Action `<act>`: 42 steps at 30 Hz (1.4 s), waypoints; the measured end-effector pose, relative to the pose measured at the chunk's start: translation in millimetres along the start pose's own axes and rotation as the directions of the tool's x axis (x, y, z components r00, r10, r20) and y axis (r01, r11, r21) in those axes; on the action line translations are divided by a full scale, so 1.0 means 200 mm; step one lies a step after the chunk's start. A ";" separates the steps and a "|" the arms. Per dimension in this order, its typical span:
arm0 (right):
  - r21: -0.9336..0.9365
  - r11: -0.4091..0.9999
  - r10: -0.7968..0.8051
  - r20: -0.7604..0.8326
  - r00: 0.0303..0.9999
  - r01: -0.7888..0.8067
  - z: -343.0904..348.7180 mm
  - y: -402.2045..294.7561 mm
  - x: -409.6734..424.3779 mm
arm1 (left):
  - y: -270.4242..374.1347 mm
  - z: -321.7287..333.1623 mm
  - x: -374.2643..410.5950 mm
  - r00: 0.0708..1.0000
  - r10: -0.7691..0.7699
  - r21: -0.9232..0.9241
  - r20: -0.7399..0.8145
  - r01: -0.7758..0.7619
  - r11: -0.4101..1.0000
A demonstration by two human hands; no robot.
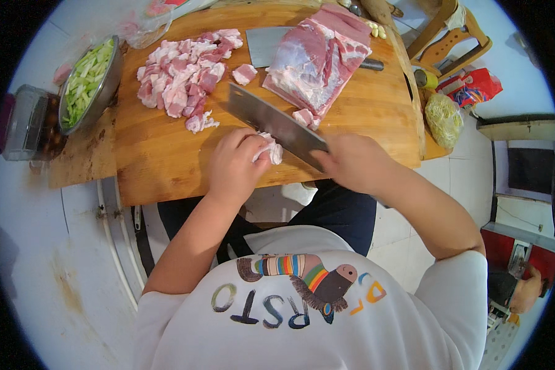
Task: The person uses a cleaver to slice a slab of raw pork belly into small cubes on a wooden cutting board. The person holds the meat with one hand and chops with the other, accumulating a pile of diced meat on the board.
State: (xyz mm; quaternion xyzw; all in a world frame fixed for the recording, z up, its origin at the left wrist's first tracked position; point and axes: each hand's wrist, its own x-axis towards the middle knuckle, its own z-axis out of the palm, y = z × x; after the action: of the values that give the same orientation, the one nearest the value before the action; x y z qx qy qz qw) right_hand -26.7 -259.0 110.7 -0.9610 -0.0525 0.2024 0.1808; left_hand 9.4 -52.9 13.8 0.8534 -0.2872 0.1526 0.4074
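Observation:
My left hand (238,162) grips a small strip of pale, fatty raw meat (271,149) near the front edge of the wooden cutting board (175,171). In my right hand (358,159) is a broad-bladed cleaver (273,122), its blade slanting up and left just beyond that strip. A pile of raw meat chunks (180,74) lies on the left half of the board, with a single cube (244,74) to its right. Farther back, a large slab of raw meat (317,60) rests over a second cleaver (264,44). Small pieces (306,118) sit at the slab's near corner.
A metal bowl of chopped green vegetable (87,83) stands left of the board, beside a clear plastic container (25,122). Garlic cloves (378,30) lie at the back right. Bagged sprouts (444,119), a red packet (474,87) and a wooden chair (453,41) are on the right.

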 end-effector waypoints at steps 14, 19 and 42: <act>-0.039 0.998 0.039 -0.159 0.986 -0.046 -0.05 -0.09 -0.20 | 0.01 -0.09 -0.07 0.997 0.057 -0.015 -0.057 -0.058 0.998; -0.004 1.000 0.025 -0.043 0.999 -0.025 0.00 -0.18 -0.26 | 0.01 -0.07 -0.09 0.992 0.043 0.001 -0.120 -0.044 0.999; -0.013 1.000 0.022 0.068 0.997 -0.021 0.03 -0.16 -0.16 | -0.03 -0.03 -0.10 1.000 0.001 -0.018 0.000 -0.001 1.000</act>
State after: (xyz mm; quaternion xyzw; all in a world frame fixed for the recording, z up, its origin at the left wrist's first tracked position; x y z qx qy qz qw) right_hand -59.7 -232.6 128.6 -0.9552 -0.0497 0.2365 0.1707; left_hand -3.2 -37.9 3.1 0.8495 -0.2889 0.1502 0.4151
